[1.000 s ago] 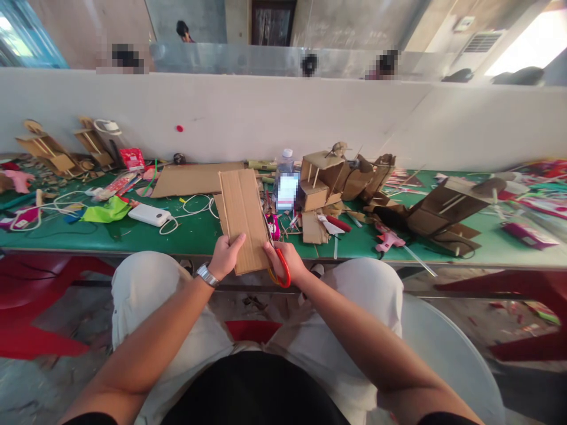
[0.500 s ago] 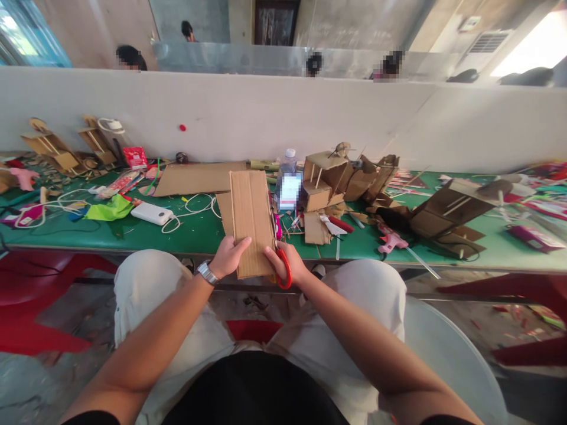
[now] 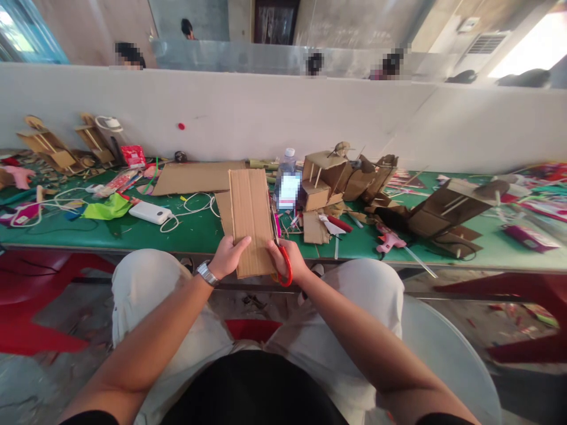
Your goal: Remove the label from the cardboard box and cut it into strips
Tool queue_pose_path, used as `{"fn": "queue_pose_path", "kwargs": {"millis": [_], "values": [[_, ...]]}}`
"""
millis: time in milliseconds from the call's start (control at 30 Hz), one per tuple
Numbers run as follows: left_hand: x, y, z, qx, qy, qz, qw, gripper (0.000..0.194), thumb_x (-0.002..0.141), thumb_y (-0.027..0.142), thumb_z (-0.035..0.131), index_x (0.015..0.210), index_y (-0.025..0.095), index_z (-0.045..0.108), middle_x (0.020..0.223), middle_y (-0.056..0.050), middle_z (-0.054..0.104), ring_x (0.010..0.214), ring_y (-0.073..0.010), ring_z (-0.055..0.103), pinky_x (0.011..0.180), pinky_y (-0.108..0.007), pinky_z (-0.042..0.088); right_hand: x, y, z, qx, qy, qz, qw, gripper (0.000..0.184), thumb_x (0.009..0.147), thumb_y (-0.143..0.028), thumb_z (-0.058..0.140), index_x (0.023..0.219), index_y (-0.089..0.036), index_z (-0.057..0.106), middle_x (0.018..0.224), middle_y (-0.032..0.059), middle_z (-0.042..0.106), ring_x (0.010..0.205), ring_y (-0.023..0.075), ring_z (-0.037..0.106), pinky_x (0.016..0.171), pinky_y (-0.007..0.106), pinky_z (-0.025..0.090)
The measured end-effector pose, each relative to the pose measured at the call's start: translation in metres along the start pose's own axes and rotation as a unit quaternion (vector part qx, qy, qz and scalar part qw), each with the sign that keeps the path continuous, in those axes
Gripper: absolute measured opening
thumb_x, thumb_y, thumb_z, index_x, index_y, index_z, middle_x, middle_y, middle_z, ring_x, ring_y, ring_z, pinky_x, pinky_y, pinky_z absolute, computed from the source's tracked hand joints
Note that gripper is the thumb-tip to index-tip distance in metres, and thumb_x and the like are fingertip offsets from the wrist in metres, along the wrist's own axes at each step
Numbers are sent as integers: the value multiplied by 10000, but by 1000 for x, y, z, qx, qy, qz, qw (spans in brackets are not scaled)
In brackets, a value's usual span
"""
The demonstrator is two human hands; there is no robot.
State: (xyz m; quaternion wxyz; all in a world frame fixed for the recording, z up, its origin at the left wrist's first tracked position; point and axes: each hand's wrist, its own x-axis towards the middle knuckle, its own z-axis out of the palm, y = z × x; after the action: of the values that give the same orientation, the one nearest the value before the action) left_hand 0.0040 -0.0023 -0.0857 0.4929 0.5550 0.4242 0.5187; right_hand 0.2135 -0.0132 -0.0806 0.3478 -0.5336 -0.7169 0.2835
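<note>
A long rectangular piece of cardboard is held up between my knees, in front of the table edge. My left hand grips its lower left side, thumb on the front face. In my right hand is a pair of scissors with red-orange handles; my fingers pass round the handles. The dark blades point away from me along the cardboard's right edge. Whether they touch that edge I cannot tell. My right thumb lies close to the lower right side of the piece.
On the green table are a power bank, a phone, a plastic bottle, a cardboard sheet and a pink glue gun. Cardboard models stand along it. Several people sit beyond the low wall.
The scissors' handles have shifted slightly and look spread a little wider. My left hand and the cardboard are nearly where they were.
</note>
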Motion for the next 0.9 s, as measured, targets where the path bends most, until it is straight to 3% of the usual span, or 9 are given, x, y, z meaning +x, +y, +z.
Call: {"fn": "queue_pose_path", "kwargs": {"millis": [100, 233, 367, 533, 667, 900], "values": [[2, -5, -1, -38, 38, -12, 999, 435, 806, 553, 822, 949, 142, 829, 971, -112, 837, 1031, -368, 762, 896, -424, 579, 1, -1, 1, -23, 5, 13, 1000, 641, 999, -749, 287, 670, -219, 437, 634, 7, 545, 606, 145, 502, 557, 249, 356], [10, -11, -7, -106, 138, -8, 985, 455, 797, 569, 817, 984, 154, 808, 1003, -106, 830, 1030, -333, 762, 908, -417, 582, 12, 0, -16, -86, 11, 37, 996, 669, 1035, -718, 205, 729, -211, 516, 691, 35, 629, 674, 181, 607, 614, 254, 415], [18, -9, -14, -165, 233, 14, 958, 434, 783, 559, 830, 994, 184, 777, 1095, -98, 814, 1124, -283, 733, 1001, -388, 556, 29, 13, -54, -187, -5, 68, 980, 559, 992, -713, 472, 844, -211, 668, 796, 82, 732, 839, 259, 716, 729, 289, 463], [20, -2, -16, -206, 279, 26, 938, 377, 768, 497, 863, 951, 188, 747, 1037, -87, 805, 1060, -241, 735, 1013, -361, 547, 41, 40, -86, -300, -41, 145, 942, 502, 861, -659, 741, 911, -160, 753, 889, 191, 778, 935, 345, 754, 806, 358, 520], [22, 0, -21, -217, 303, 39, 927, 333, 742, 414, 853, 961, 203, 716, 1069, -76, 779, 1076, -245, 719, 985, -364, 552, 44, 49, -87, -348, -29, 192, 917, 570, 840, -662, 764, 1044, -130, 770, 1035, 246, 781, 1034, 387, 748, 859, 409, 535], [29, 7, -39, -224, 357, 49, 905, 331, 597, 175, 726, 904, 220, 612, 995, -22, 714, 973, -218, 687, 901, -357, 557, 58, 47, -69, -373, 20, 214, 902, 595, 900, -641, 703, 1214, -135, 698, 1164, 239, 757, 1149, 386, 716, 912, 413, 533]]}}
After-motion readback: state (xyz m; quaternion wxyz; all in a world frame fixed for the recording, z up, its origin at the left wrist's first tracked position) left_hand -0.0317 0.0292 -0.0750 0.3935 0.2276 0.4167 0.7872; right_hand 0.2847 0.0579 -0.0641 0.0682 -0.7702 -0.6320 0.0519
